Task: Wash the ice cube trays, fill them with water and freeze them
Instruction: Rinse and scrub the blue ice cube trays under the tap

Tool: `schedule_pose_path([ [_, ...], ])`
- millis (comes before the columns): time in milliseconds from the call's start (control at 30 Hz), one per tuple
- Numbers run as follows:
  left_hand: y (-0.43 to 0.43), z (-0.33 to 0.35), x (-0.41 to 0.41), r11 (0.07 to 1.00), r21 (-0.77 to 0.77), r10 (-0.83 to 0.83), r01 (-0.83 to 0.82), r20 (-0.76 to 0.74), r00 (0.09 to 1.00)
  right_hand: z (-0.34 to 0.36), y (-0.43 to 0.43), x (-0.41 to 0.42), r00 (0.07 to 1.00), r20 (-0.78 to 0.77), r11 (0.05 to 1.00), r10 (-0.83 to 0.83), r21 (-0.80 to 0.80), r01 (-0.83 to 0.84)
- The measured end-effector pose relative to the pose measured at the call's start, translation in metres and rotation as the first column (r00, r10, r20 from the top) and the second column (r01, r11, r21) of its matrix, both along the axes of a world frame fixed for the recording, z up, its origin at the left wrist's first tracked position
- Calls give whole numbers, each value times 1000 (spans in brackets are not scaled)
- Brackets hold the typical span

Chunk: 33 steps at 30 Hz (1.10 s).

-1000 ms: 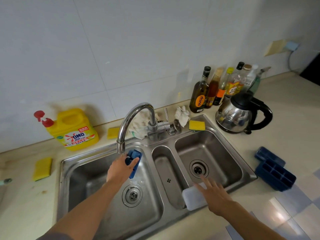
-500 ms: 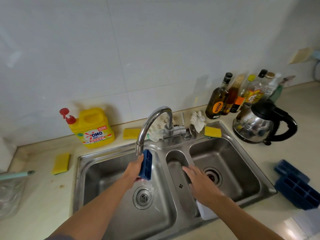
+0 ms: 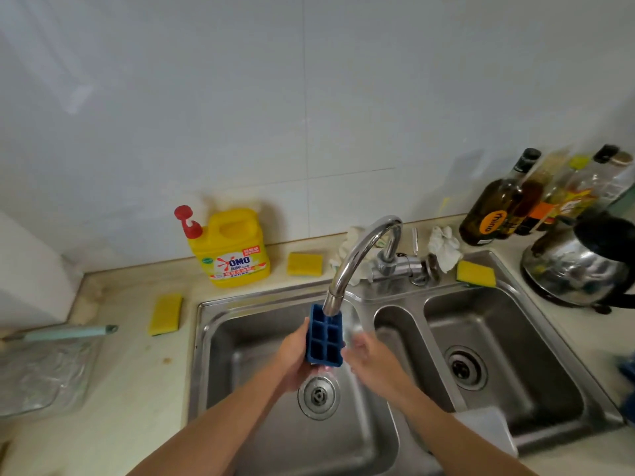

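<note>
- Tray in hand: a blue ice cube tray (image 3: 324, 338) stands on end over the left basin of the sink (image 3: 206, 338). Its top is tucked just under the spout of the faucet (image 3: 360, 255), and its open cells face the camera.
- The left hand (image 3: 293, 355) grasps the tray along its left edge.
- The right hand (image 3: 372, 359) is just beside the tray's right edge, fingers uncurled and grasping nothing. Water blurs the fingertips, so I cannot tell whether they touch the tray.
- Water runs from the spout down the tray's right side toward the drain below.
- My reading of progress: washing is under way for this one tray (a wetting or a rinse, since no suds show). Filling and freezing have not begun.
- A white plastic piece (image 3: 481, 427) leans at the near rim of the right basin. I cannot tell what it belongs to.
- A blue shape (image 3: 628, 364) is cut off at the counter's right edge. It is probably another tray waiting its turn, but it is too cropped to be sure.
- Washing supplies lie unused: a detergent jug (image 3: 233, 249) at the counter's back edge left of the faucet, and yellow sponges (image 3: 165, 314) around the sink.
- No freezer is in view.
</note>
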<state>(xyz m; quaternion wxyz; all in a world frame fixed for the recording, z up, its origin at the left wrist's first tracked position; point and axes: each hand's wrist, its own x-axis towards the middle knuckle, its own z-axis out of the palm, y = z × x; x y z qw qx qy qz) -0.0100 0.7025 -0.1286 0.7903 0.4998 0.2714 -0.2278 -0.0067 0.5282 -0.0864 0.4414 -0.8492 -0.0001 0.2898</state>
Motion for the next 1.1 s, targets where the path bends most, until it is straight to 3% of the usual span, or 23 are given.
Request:
schedule_pose_path([
  [133, -3, -1, 0, 997, -74, 10, -9, 13, 1000, 2, 2, 4, 926, -347, 953, -149, 198, 228],
  [233, -7, -3, -3, 992, -126, 18, -13, 34, 999, 3, 2, 8, 909, -402, 941, -113, 251, 227],
  [333, -12, -8, -5, 987, -158, 28, -28, -1, 1000, 2, 0, 16, 936, -334, 950, -108, 242, 196],
  [467, -15, -7, -3, 995, -90, 36, -41, -54, 998, 2, -5, 30, 981, -145, 978, -127, 147, 148],
  [633, -18, -4, -1, 1000, -24, 11, -13, -75, 997, 4, -13, 39, 990, 136, 999, 37, -1, -37],
  [800, -27, -3, 7, 991, -4, 131, -132, -68, 989, 1, -16, 39, 971, 223, 996, 87, -20, -85],
  [900, -31, -2, 15, 975, 89, 207, -205, -13, 978, -6, -16, 37, 968, 234, 996, 85, -2, -87],
  [967, -33, 0, 19, 953, 158, 258, -258, 22, 966, -9, -14, 36, 989, 150, 998, 5, 60, -14],
  [1100, -30, 5, 19, 910, 304, 254, -282, 129, 958, -15, -7, 33, 981, -169, 969, -98, 206, 133],
])
